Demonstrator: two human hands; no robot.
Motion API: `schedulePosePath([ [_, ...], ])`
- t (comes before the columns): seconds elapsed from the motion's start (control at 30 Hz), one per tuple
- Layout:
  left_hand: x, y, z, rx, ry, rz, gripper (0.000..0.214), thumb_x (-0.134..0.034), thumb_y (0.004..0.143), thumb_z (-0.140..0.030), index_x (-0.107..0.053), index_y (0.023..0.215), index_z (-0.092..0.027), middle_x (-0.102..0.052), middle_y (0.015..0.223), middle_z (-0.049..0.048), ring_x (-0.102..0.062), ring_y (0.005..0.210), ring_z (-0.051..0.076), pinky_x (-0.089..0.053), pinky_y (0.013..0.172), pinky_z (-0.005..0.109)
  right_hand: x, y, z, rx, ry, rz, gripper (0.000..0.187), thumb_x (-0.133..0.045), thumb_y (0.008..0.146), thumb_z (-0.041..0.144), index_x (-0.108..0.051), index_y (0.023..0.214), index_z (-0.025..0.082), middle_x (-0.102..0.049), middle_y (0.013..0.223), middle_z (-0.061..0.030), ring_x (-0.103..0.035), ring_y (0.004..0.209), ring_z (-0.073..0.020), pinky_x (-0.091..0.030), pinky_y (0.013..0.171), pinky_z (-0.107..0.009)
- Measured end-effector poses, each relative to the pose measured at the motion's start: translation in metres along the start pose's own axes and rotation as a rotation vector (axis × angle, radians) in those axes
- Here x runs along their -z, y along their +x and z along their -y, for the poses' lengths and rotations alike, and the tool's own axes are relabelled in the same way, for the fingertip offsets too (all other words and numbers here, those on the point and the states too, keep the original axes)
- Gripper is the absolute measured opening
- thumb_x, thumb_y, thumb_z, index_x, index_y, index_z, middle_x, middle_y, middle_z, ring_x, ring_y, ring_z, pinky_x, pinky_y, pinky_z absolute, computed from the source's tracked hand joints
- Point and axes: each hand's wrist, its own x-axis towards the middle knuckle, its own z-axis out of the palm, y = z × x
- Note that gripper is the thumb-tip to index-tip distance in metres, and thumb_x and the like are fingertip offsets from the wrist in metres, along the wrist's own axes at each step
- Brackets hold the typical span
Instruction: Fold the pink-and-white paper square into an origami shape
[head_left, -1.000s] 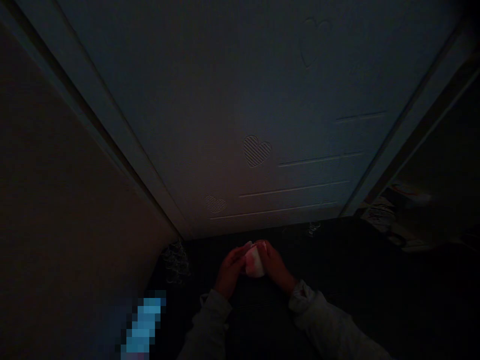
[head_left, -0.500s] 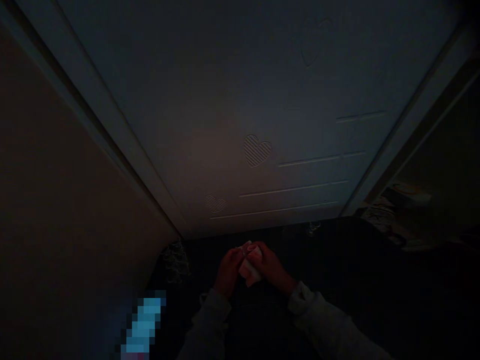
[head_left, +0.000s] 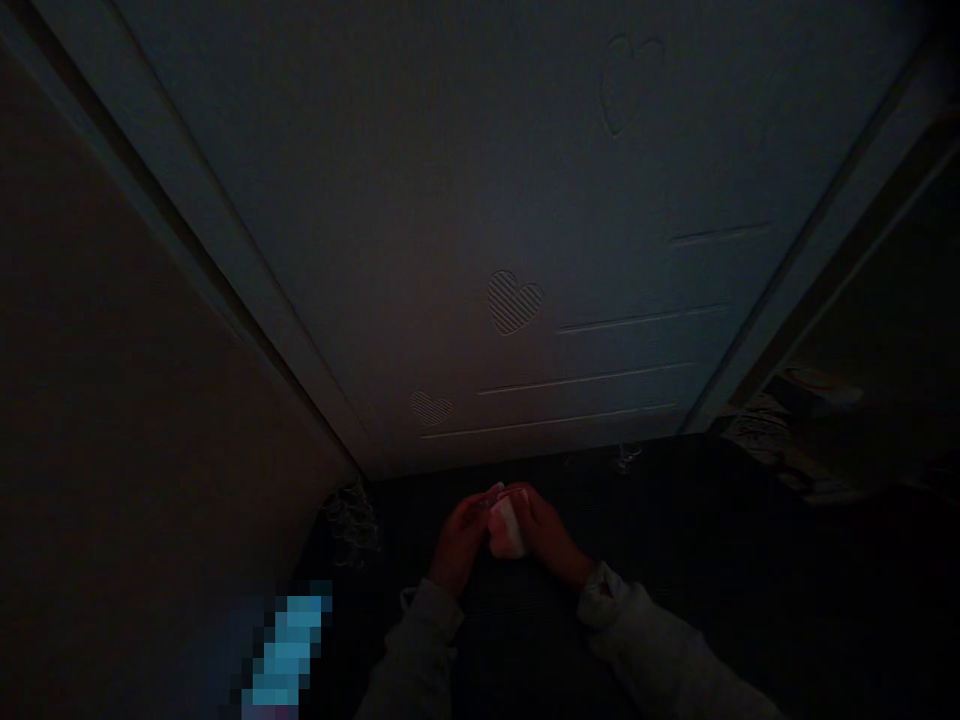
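Note:
The scene is very dark. My left hand and my right hand meet low in the middle of the view, both closed round a small pale, whitish-pink object pinched between the fingertips. I cannot make out what the object is. Both wrists wear light sleeves. The hands hover over a dark surface just in front of a large pale panel.
The pale panel bears embossed hearts and thin horizontal lines. A plain wall rises at the left. A blurred blue patch sits at the bottom left. Dim clutter lies at the right, and tangled wiry strands by the corner.
The pale object has turned slightly between my fingers; half a second ago it hung lower and tilted. The hands have stayed in the same spot.

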Motion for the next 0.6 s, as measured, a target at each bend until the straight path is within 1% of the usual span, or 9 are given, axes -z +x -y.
schedulePosePath([
  [0.1,-0.001,-0.001,0.0,-0.017,0.02,0.003,0.027,-0.062,0.064,-0.026,-0.059,0.089,-0.016,-0.062,0.098,0.009,-0.057,0.085,0.02,-0.042,0.072,0.03,0.0,0.0,0.0,-0.027,0.011,-0.023,0.035,-0.026,0.085,0.042,-0.051,0.088,0.018,-0.059,0.081,-0.0041,-0.055,0.072,-0.0149,-0.043,0.065,-0.026],
  [0.2,-0.002,-0.002,0.0,-0.012,0.027,-0.002,0.026,-0.061,0.065,-0.028,-0.059,0.088,-0.016,-0.062,0.099,0.0088,-0.056,0.087,0.02,-0.042,0.072,0.029,0.001,-0.001,0.002,-0.026,-0.004,-0.022,0.032,-0.03,0.083,0.042,-0.051,0.088,0.018,-0.058,0.08,-0.0038,-0.055,0.072,-0.0147,-0.043,0.063,-0.025],
  [0.3,-0.001,0.0,0.0,-0.005,0.019,-0.03,0.024,-0.061,0.066,-0.029,-0.059,0.085,-0.016,-0.063,0.092,0.007,-0.057,0.082,0.018,-0.042,0.07,0.027,0.003,-0.001,0.006,0.021,-0.002,-0.003,0.028,-0.034,0.083,0.04,-0.05,0.09,0.018,-0.058,0.086,-0.0043,-0.055,0.077,-0.0146,-0.043,0.068,-0.025],
  [0.43,0.0,0.003,0.0,-0.031,0.005,-0.075,0.023,-0.062,0.064,-0.03,-0.059,0.082,-0.016,-0.064,0.082,0.0041,-0.057,0.076,0.016,-0.042,0.069,0.027,0.004,-0.001,0.013,0.058,-0.011,0.052,0.023,-0.042,0.079,0.035,-0.048,0.094,0.019,-0.058,0.092,-0.0042,-0.054,0.081,-0.0146,-0.043,0.072,-0.026],
  [0.6,-0.002,0.002,-0.002,-0.032,0.009,-0.08,0.025,-0.061,0.065,-0.032,-0.059,0.083,-0.015,-0.063,0.083,0.0048,-0.057,0.078,0.017,-0.042,0.07,0.028,0.002,-0.001,0.01,0.073,-0.019,0.073,0.026,-0.049,0.075,0.029,-0.047,0.099,0.02,-0.057,0.097,-0.0039,-0.054,0.086,-0.0156,-0.042,0.076,-0.027],
])
